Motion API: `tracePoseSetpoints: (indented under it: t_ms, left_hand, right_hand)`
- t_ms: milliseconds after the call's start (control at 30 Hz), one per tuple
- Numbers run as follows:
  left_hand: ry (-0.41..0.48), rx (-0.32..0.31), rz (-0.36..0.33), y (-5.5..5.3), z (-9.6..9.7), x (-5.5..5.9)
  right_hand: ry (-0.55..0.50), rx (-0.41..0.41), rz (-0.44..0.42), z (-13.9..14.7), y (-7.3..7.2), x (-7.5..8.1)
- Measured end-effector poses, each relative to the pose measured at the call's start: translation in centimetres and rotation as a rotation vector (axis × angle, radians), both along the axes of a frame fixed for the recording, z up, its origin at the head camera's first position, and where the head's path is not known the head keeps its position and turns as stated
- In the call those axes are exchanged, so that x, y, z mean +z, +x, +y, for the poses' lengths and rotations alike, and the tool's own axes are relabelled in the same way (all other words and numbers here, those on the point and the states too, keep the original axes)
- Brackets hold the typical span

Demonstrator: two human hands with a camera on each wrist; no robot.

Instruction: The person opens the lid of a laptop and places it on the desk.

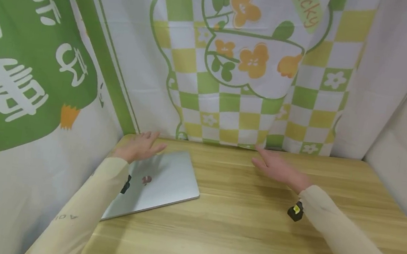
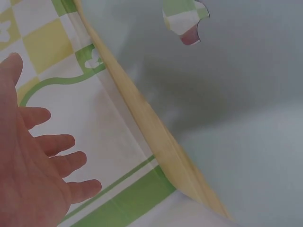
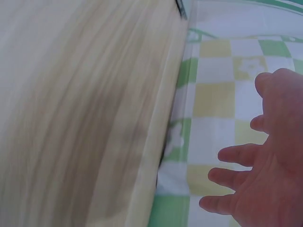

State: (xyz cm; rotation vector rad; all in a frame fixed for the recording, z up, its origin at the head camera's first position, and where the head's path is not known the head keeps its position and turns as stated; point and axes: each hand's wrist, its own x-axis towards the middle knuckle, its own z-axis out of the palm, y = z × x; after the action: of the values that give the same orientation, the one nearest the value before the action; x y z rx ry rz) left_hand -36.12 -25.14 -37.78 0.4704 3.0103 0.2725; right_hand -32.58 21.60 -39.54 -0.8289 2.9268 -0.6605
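– On the left side of the wooden table (image 1: 236, 235) lies one laptop (image 1: 172, 182), silver and closed. Do you see it whole?

– Not whole. The left hand (image 1: 140, 148) and the left sleeve (image 1: 81, 209) cover its left end. In the left wrist view there is only a part of the lid (image 2: 251, 156), and the logo (image 2: 183, 21) is cut by the upper border.

– Which way does it point?

– Its long axis goes from left to right, turned a little, so that the right end is farther from the person.

– And the hands?

– They are two. The left hand is above the laptop, its five fingers (image 2: 57, 144) extended and apart, gripping nothing. The right hand (image 1: 278, 167) is above the table, near the far edge; its five fingers are also stretched and hold nothing.

– What else is difficult to see?

– Two small dark pieces (image 1: 295, 213): one by the right sleeve (image 1: 345, 235), with a yellow mark, and one by the left sleeve, only partly visible. Whether they lie or hang, I cannot tell. On the patterned cloth (image 1: 229, 102), the word "Lucky" touches the top border.
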Motion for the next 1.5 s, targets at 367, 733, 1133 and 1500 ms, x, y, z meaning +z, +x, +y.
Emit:
tracePoseSetpoints:
  t_ms: [367, 733, 1133, 1500]
  left_hand:
    - [0.059, 0.008, 0.009, 0.3, -0.4, -0.8]
    - [0.095, 0.020, 0.009, 0.5, -1.6, -1.8]
    - [0.098, 0.092, 0.071, 0.9, -4.4, -2.8]
    - [0.062, 0.146, 0.084, 1.8, -5.0, -3.3]
  right_hand:
    - [-0.069, 0.038, -0.003, -4.3, -0.4, -1.2]
    - [-0.159, 0.022, -0.054, -6.2, 0.4, -2.2]
    - [-0.239, 0.041, -0.124, -9.1, 1.5, -3.0]
    - [-0.253, 0.028, -0.193, -11.8, 2.7, -3.9]
